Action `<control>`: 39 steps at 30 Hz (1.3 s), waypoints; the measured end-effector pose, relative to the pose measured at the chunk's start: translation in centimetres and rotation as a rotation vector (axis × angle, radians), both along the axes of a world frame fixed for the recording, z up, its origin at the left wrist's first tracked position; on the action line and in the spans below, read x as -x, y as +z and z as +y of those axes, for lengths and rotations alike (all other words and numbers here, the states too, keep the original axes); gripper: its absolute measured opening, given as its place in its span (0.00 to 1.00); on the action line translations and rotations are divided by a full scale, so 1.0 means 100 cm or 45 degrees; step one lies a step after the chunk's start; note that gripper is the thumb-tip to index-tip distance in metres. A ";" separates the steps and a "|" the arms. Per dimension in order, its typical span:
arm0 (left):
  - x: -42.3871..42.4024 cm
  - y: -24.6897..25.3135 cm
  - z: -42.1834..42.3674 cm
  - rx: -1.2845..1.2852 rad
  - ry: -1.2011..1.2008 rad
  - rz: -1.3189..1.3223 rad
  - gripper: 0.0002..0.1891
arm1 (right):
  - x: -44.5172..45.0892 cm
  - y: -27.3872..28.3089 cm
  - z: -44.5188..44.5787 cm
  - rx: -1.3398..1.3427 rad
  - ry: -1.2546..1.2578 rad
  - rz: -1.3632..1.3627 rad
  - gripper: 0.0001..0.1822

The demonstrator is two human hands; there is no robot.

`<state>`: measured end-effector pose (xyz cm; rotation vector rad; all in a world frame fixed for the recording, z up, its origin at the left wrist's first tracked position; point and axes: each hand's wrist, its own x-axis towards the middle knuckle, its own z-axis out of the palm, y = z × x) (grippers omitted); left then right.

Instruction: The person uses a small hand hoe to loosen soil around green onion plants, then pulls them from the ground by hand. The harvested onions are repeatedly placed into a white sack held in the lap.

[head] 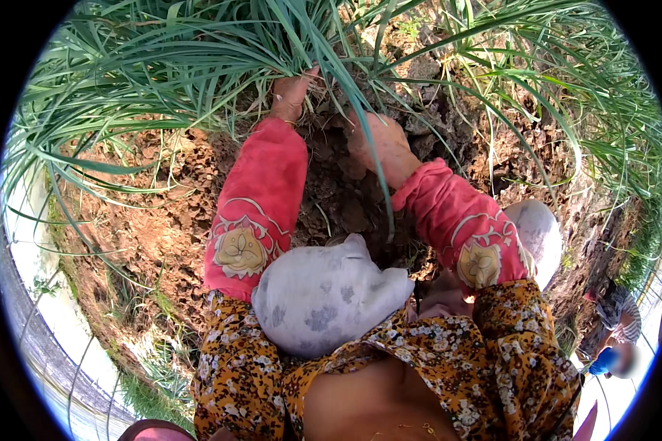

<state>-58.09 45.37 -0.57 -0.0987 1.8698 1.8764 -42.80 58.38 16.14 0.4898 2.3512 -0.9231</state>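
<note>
My left hand [291, 95] reaches into the base of a dense clump of long green grass-like leaves [198, 60]; the leaves cover most of its fingers, so its hold cannot be made out. To the right, my right hand [382, 144] is low at the dark loose soil [342, 187], knuckles up, fingers bent and partly in shadow. Long leaves pass in front of it. Whether it holds anything is hidden. Both forearms wear red sleeve covers with a yellow flower pattern.
My knees in pale patterned cloth [325, 303] are close below my hands. More leafy plants [601, 93] grow at the right. Dry clods [143, 220] cover the ground at left. Wire fencing [77, 364] curves along the lower left. Another person [612, 336] is at the far right.
</note>
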 end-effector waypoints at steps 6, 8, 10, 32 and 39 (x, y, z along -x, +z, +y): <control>-0.020 0.035 0.037 -0.187 0.244 -0.016 0.11 | 0.009 -0.021 -0.003 -0.111 0.072 -0.046 0.16; -0.019 0.009 0.006 -0.129 0.308 0.078 0.09 | -0.013 -0.045 -0.011 -0.031 0.046 0.078 0.15; -0.024 0.032 0.014 -0.236 0.219 0.109 0.07 | -0.042 -0.096 0.001 0.006 0.017 0.270 0.14; -0.014 0.060 -0.047 0.352 -0.024 0.347 0.15 | -0.016 -0.036 -0.073 0.315 -0.409 0.302 0.11; -0.029 0.067 -0.039 -0.122 0.219 0.295 0.09 | -0.028 -0.088 -0.092 0.239 -0.472 0.574 0.08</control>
